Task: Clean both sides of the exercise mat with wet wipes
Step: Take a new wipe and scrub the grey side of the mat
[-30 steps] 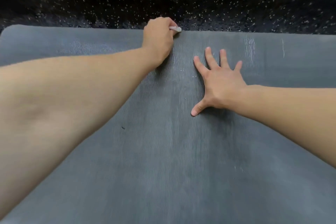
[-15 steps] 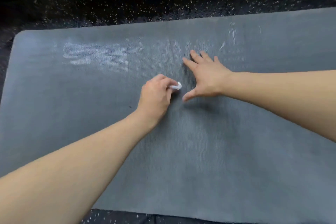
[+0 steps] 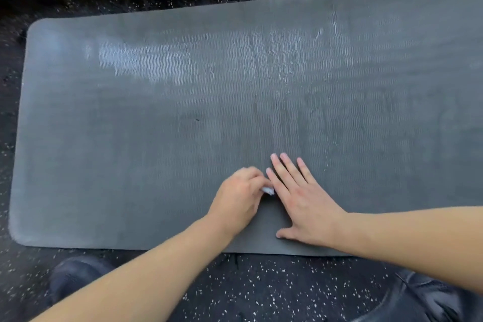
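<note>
A grey ribbed exercise mat (image 3: 130, 138) lies flat on the floor and fills most of the view, with wet shiny streaks along its far half. My left hand (image 3: 237, 196) is closed on a small white wet wipe (image 3: 269, 191) and presses it on the mat near the front edge. Only a corner of the wipe shows past the fingers. Just to its right, my right hand (image 3: 303, 201) lies flat on the mat with fingers apart, holding nothing.
Black rubber floor with white specks (image 3: 261, 295) surrounds the mat. My knees in dark trousers show at the bottom left (image 3: 75, 274) and bottom right (image 3: 423, 298), close to the mat's front edge. The mat runs out of view on the right.
My left hand has dragged the wipe from the mat's far edge back toward the near edge. My right hand has slid back with it, staying flat. The view has pulled back.
</note>
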`<state>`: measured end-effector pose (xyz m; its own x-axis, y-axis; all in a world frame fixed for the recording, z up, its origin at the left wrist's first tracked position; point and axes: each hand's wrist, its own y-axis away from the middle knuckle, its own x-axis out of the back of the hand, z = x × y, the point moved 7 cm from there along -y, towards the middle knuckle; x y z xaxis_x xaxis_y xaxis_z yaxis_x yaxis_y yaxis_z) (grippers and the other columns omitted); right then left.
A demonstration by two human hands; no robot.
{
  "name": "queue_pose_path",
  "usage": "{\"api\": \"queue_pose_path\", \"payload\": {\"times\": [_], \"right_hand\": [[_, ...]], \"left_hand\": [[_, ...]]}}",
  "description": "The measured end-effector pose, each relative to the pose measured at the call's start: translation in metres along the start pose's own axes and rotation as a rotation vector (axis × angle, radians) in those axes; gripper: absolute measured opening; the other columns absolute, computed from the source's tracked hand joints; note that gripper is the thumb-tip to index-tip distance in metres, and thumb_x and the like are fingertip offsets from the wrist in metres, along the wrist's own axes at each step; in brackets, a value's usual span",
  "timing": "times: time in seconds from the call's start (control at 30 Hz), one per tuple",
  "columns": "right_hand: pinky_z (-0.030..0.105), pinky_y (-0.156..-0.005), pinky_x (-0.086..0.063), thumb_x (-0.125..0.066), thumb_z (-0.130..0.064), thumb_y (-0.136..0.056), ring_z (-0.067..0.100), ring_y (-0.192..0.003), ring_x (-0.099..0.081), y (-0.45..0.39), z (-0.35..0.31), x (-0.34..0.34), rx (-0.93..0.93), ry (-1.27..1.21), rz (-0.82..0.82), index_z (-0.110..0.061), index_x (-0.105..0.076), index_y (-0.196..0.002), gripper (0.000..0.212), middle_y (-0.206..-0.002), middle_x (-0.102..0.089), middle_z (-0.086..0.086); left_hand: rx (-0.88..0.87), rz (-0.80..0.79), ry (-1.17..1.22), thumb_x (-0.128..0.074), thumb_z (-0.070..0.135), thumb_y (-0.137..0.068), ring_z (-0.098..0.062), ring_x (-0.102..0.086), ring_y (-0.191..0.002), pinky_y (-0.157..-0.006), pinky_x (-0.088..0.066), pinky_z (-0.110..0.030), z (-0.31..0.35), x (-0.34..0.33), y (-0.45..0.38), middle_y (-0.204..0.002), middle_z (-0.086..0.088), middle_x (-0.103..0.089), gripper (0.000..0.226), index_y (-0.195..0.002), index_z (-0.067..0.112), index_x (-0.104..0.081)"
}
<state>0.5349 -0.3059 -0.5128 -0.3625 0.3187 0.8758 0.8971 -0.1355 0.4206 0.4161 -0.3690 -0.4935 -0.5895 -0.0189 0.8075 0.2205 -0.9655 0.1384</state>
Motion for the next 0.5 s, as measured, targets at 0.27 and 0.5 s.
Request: {"api": "queue_pose_path", "payload": {"times": [0.27,0.5], "right_hand": [[0.070,-0.123,-0.011,-0.070,-0.066,-0.086,0.049,-0.160,0.003,0.034,-0.023,-0.026,0.200,0.123,0.006,-0.008,-0.029,-0.165,0.106,-0.173,0.000,0.027],[0.073,-0.122,-0.018,-0.060,-0.051,-0.097,0.047,-0.160,0.004,0.043,-0.036,-0.031,0.266,0.092,-0.045,-0.006,-0.026,-0.165,0.088,-0.175,-0.004,0.021]], "left_hand": [[-0.052,-0.060,0.044,-0.055,0.022,-0.094,-0.016,-0.059,-0.080,-0.069,-0.056,-0.035,0.020,-0.039,0.073,-0.100,0.009,-0.066,0.018,-0.101,0.025,-0.072],[-0.004,-0.057,0.109,-0.057,0.019,-0.095,-0.013,-0.056,-0.083,-0.077,-0.052,-0.027,0.022,-0.043,0.083,-0.102,0.011,-0.065,0.017,-0.099,0.025,-0.072]]}}
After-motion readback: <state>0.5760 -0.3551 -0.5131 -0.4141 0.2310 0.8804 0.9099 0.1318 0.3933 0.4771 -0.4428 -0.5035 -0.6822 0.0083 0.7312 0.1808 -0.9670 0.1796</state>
